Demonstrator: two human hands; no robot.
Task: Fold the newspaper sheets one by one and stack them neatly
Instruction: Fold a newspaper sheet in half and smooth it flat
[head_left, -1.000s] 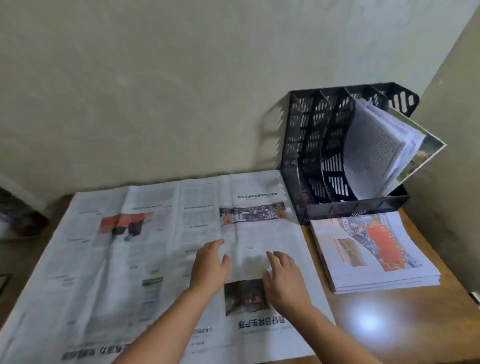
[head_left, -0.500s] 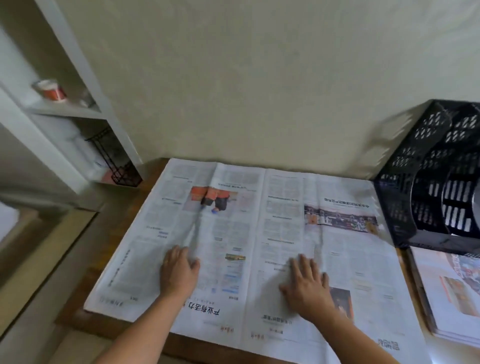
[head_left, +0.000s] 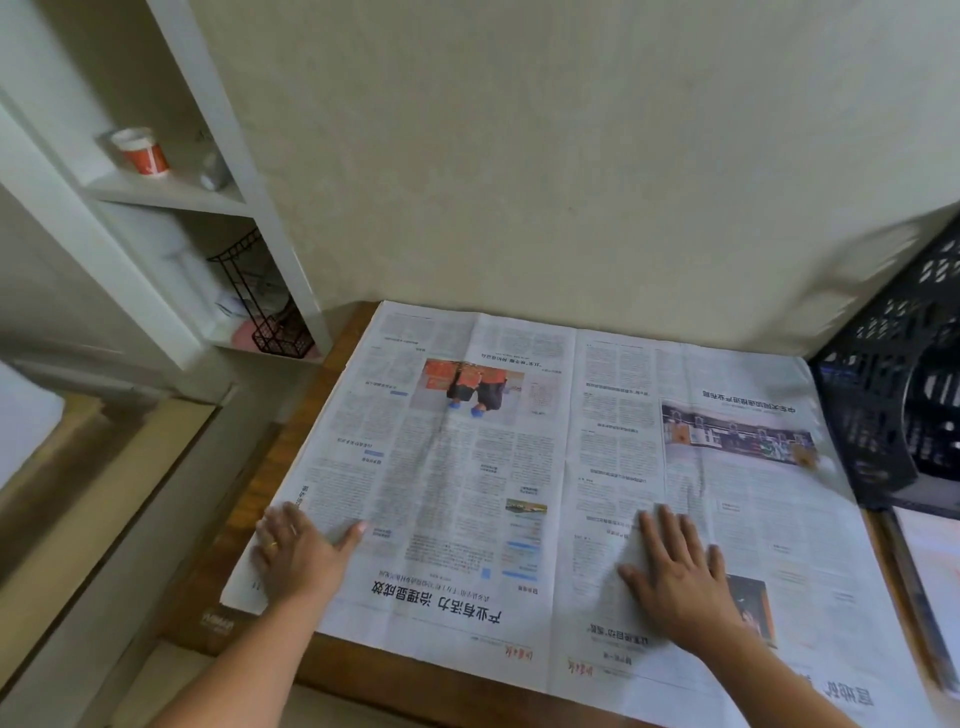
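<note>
A large newspaper sheet (head_left: 519, 457) lies spread flat over the wooden table (head_left: 311, 395), with its centre crease running front to back. My left hand (head_left: 296, 551) rests on the sheet's near left edge, thumb spread out to the right. My right hand (head_left: 675, 571) presses flat on the right page, fingers straight and spread. At the far right edge, a stack of folded sheets (head_left: 930, 582) is partly out of frame.
A black perforated file rack (head_left: 893, 395) stands at the table's back right, against the wall. A white shelf unit (head_left: 171, 208) to the left holds a red-and-white cup (head_left: 140, 150) and a black wire basket (head_left: 265, 306). The floor drops off left of the table.
The view has swung left. My left hand slid from the sheet's middle to its near left edge. My right hand stayed flat on the right page.
</note>
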